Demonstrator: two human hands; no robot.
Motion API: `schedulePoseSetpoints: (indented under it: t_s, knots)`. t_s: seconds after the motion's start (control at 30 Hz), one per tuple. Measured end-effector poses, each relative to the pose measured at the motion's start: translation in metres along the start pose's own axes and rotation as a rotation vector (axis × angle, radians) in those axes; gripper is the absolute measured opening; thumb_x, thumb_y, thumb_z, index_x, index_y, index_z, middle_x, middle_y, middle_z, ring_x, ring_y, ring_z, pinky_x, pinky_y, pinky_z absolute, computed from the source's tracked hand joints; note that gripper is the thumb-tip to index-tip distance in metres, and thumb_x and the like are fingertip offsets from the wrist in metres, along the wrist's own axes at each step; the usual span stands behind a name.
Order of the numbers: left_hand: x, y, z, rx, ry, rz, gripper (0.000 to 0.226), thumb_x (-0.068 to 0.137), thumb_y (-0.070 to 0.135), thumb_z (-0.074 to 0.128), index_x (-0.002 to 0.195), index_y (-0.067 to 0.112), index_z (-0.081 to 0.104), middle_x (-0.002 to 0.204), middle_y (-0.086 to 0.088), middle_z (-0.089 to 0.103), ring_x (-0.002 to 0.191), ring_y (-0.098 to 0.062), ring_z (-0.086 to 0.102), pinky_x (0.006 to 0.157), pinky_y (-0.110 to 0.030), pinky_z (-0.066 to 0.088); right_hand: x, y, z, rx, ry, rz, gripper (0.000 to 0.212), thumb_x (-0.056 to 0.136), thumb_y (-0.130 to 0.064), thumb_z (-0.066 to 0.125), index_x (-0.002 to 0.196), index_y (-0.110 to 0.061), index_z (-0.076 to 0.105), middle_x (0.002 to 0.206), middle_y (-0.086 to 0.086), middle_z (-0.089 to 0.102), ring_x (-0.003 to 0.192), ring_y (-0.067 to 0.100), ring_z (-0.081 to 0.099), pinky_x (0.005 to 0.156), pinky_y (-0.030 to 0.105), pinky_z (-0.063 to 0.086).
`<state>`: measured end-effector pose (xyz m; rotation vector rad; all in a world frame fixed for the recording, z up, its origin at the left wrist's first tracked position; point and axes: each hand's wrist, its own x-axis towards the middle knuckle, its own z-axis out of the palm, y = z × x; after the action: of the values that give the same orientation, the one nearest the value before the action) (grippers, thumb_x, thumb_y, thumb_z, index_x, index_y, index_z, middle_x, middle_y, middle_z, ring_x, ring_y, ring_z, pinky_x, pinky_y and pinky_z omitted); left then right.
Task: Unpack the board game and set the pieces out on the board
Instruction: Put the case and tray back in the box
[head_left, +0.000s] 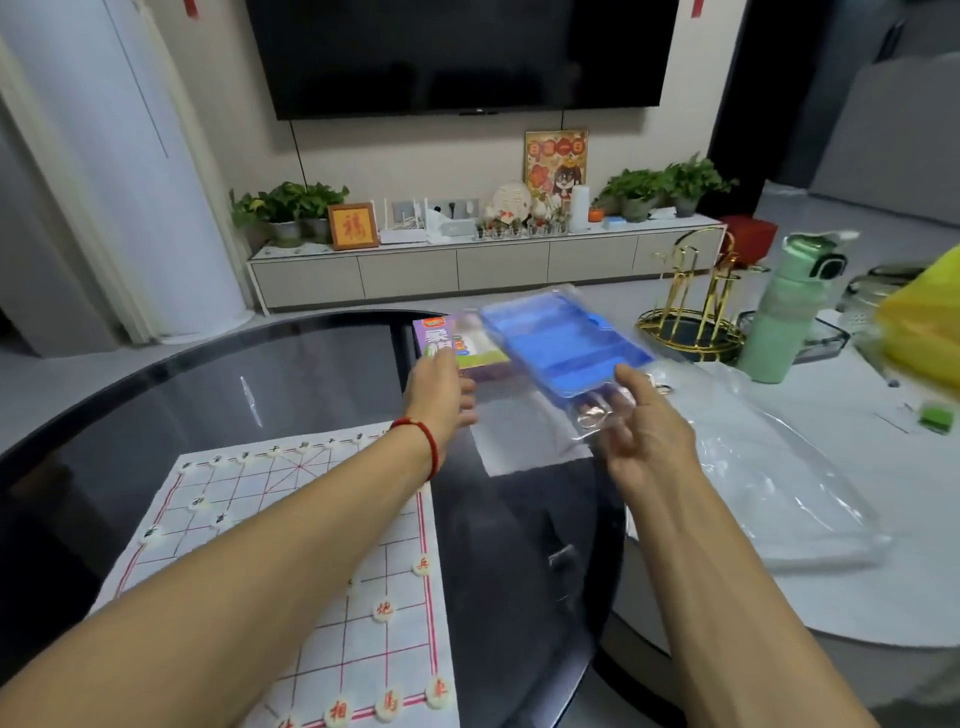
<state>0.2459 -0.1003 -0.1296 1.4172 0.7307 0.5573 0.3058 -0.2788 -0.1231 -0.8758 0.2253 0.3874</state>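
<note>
A white paper xiangqi board lies on the dark glass table at the lower left. White round pieces with black characters stand along its far rows, and pieces with red characters stand along its near rows. My right hand pinches the near end of a clear sleeve that holds a blue plastic tray, lifted above the table and blurred. My left hand reaches to the purple game box and touches its near edge with loosely bent fingers. My forearms hide the middle of the board.
A large clear plastic bag lies on the white tabletop at the right. Behind it stand a gold cup rack, a green bottle and a yellow bag. A TV cabinet lines the far wall.
</note>
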Motion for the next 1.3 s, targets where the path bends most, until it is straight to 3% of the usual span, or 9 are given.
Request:
schedulePoseSetpoints:
  t_s: [0.03, 0.13, 0.27, 0.4, 0.57, 0.73, 0.97, 1.13, 1.3]
  knots:
    - [0.018, -0.005, 0.001, 0.280, 0.025, 0.123, 0.020, 0.091, 0.031, 0.048, 0.104, 0.019, 0.058, 0.107, -0.013, 0.063, 0.099, -0.034, 0.063, 0.082, -0.042, 0.053, 0.002, -0.003, -0.005, -0.001, 0.035, -0.021, 0.030, 0.085, -0.010, 0.078, 0.113, -0.005, 0.068, 0.106, 0.017, 0.076, 0.085, 0.033, 0.076, 0.079, 0.051, 0.063]
    - [0.071, -0.015, 0.009, 1.097, -0.092, 0.410, 0.047, 0.088, 0.017, 0.052, 0.136, 0.017, 0.053, 0.138, -0.008, 0.052, 0.127, -0.033, 0.047, 0.105, -0.045, 0.044, 0.004, -0.010, -0.013, -0.023, 0.108, -0.039, 0.030, 0.084, -0.011, 0.079, 0.111, -0.006, 0.067, 0.102, 0.017, 0.076, 0.080, 0.030, 0.077, 0.075, 0.051, 0.063]
    - [0.123, -0.014, 0.027, 1.480, -0.307, 0.377, 0.056, 0.094, 0.042, 0.041, 0.148, 0.027, 0.041, 0.152, -0.004, 0.039, 0.137, -0.035, 0.037, 0.109, -0.054, 0.034, 0.008, -0.016, -0.020, -0.056, 0.119, -0.064, 0.032, 0.085, -0.012, 0.079, 0.115, -0.005, 0.068, 0.103, 0.017, 0.076, 0.086, 0.030, 0.077, 0.064, 0.039, 0.065]
    - [0.153, -0.018, 0.029, 1.580, -0.526, 0.266, 0.062, 0.099, 0.053, 0.038, 0.151, 0.019, 0.035, 0.153, -0.012, 0.038, 0.135, -0.035, 0.042, 0.111, -0.048, 0.036, 0.012, -0.019, -0.024, -0.066, 0.107, -0.075, 0.033, 0.085, -0.012, 0.079, 0.116, -0.007, 0.069, 0.102, 0.015, 0.077, 0.084, 0.029, 0.077, 0.061, 0.035, 0.063]
    - [0.160, -0.016, -0.013, 1.630, -0.302, 0.216, 0.081, 0.092, 0.070, 0.039, 0.152, 0.017, 0.029, 0.157, -0.010, 0.025, 0.142, -0.035, 0.032, 0.112, -0.057, 0.030, 0.013, -0.021, -0.023, -0.048, 0.115, -0.089, 0.033, 0.085, -0.013, 0.079, 0.116, -0.008, 0.068, 0.103, 0.013, 0.077, 0.082, 0.027, 0.077, 0.067, 0.037, 0.064]
    - [0.130, -0.014, -0.008, 1.516, -0.220, 0.198, 0.121, 0.061, 0.100, 0.036, 0.158, 0.031, 0.012, 0.163, -0.013, 0.015, 0.150, -0.041, 0.011, 0.116, -0.065, 0.014, 0.012, -0.018, -0.015, -0.012, 0.109, -0.093, 0.038, 0.085, -0.014, 0.080, 0.120, -0.011, 0.066, 0.103, 0.011, 0.077, 0.084, 0.026, 0.078, 0.066, 0.037, 0.064]
    - [0.124, -0.027, 0.055, 1.547, -0.168, 0.122, 0.102, 0.074, 0.084, 0.047, 0.155, 0.039, 0.005, 0.149, -0.029, 0.026, 0.138, -0.048, 0.027, 0.109, -0.073, 0.012, 0.006, -0.013, -0.003, 0.004, 0.085, -0.108, 0.036, 0.085, -0.014, 0.079, 0.118, -0.010, 0.065, 0.103, 0.012, 0.077, 0.086, 0.029, 0.077, 0.077, 0.046, 0.064]
    - [0.124, -0.027, 0.058, 1.454, -0.136, 0.088, 0.069, 0.085, 0.074, 0.038, 0.146, 0.041, 0.032, 0.149, -0.027, 0.026, 0.138, -0.046, 0.025, 0.105, -0.080, 0.006, 0.006, -0.015, -0.003, 0.004, 0.086, -0.117, 0.035, 0.086, -0.013, 0.078, 0.118, -0.012, 0.065, 0.105, 0.012, 0.077, 0.089, 0.030, 0.077, 0.080, 0.047, 0.063]
    - [0.124, -0.016, 0.035, 1.367, -0.064, 0.151, 0.070, 0.079, 0.081, 0.024, 0.134, 0.043, 0.048, 0.145, -0.021, 0.038, 0.136, -0.044, 0.032, 0.104, -0.080, 0.004, 0.005, -0.020, -0.005, 0.021, 0.082, -0.116, 0.037, 0.085, -0.012, 0.078, 0.120, -0.012, 0.064, 0.104, 0.012, 0.077, 0.089, 0.029, 0.077, 0.076, 0.043, 0.064]
